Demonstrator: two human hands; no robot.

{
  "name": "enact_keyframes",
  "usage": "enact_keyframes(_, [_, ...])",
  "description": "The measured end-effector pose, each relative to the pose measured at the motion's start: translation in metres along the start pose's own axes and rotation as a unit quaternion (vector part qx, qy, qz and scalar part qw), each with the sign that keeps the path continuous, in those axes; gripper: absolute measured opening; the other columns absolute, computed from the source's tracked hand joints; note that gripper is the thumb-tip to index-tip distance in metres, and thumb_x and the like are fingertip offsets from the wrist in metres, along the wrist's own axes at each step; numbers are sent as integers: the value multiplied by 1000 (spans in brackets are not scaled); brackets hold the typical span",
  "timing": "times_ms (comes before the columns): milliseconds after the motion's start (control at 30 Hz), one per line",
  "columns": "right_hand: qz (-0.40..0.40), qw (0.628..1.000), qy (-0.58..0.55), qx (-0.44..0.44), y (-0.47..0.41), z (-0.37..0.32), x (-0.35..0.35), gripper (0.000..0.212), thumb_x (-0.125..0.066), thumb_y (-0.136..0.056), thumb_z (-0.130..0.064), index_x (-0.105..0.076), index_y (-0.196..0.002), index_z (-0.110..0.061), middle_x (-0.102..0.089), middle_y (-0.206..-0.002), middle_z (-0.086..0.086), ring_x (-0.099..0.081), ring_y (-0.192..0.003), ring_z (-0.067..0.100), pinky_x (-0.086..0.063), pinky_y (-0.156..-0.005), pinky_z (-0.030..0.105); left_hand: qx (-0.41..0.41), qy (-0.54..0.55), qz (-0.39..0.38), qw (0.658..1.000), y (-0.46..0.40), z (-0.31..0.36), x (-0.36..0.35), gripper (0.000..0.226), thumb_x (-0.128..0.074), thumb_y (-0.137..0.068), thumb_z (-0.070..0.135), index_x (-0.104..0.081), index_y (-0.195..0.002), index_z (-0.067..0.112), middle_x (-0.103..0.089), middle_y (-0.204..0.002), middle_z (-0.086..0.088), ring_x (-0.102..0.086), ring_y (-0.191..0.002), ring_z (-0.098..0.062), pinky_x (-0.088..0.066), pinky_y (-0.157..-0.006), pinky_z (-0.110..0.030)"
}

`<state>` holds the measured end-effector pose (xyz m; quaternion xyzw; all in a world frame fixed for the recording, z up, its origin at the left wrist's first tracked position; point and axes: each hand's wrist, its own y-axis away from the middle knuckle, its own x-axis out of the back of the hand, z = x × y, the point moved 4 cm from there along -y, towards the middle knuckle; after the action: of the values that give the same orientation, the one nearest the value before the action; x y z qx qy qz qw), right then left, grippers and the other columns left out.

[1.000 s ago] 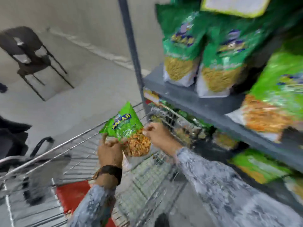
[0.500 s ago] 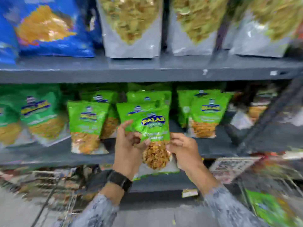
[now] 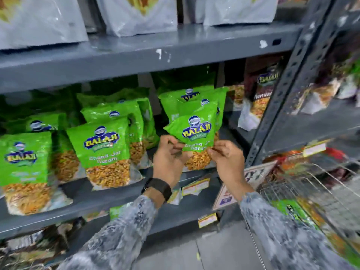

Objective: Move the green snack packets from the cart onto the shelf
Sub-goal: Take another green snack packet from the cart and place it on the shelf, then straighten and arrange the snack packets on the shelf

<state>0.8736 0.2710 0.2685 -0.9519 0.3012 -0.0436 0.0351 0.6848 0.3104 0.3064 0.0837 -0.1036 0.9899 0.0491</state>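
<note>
Here both hands pinch one green snack packet by its lower half; the left hand has its fingers closed on the packet's left edge, the right hand has thumb and fingertips closed on its right edge, so the packet hangs between them with neither hand clearly nearer the shelf. The packet stands roughly upright, its long axis vertical and tipped a little to the left at the top, label facing the camera; it sits directly in front of the rightmost stack of green packets on the grey shelf, overlapping them, though whether its bottom touches the shelf board is hidden behind the hands. Judging from that, the coming move is a short push straight back and down against that stack, then letting go; the cart lies to the right of the packet, lower down, with more green visible inside it.
</note>
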Motion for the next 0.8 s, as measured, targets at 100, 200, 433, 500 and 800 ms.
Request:
enact_keyframes(100, [-44, 998, 41, 29, 7, 3, 8, 40, -76, -82, -3, -67, -112, -26, -77, -110, -4, -72, -106, 9, -54, -94, 24, 8, 47, 13, 999, -5, 14, 8, 50, -82, -77, 5, -44, -106, 19, -61, -92, -6, -63, -78, -10, -55, -72, -18])
enact_keyframes(200, [-88, 980, 173, 37, 6, 4, 27, 53, -79, -80, -10, -64, -128, -28, -75, -114, -13, -68, -110, 0, -48, -99, 17, 35, 15, 15, 999, -24, 33, 10, 53, -77, -85, 31, -46, -125, 18, -68, -100, -10, -67, -89, -20, -56, -77, -20])
enact_keyframes(433, [-96, 944, 312, 49, -2, 16, 27, 19, -69, -87, -5, -78, -93, -20, -79, -91, -6, -72, -91, 16, -55, -82, 30, 163, 38, 33, 985, -50, 39, 13, 55, -68, -92, 32, -43, -137, 13, -69, -97, -7, -63, -75, -23, -59, -79, -40])
enact_keyframes(500, [-77, 952, 296, 31, -7, 18, 29, 20, -66, -89, -3, -77, -90, -19, -78, -88, -5, -72, -89, 15, -54, -77, 20, 164, 20, 38, 986, -53, 41, 15, 34, -68, -93, 29, -58, -116, 7, -69, -95, -15, -60, -68, -24, -59, -73, -38])
enact_keyframes(800, [-183, 957, 222, 39, 4, 15, 13, 62, -87, -68, -48, -70, -123, -24, -77, -112, -11, -70, -104, 8, -56, -91, 29, 158, 14, 42, 986, -47, 43, 6, 16, -66, -94, 27, -56, -98, 16, -63, -73, -6, -63, -63, -26, -60, -77, -42])
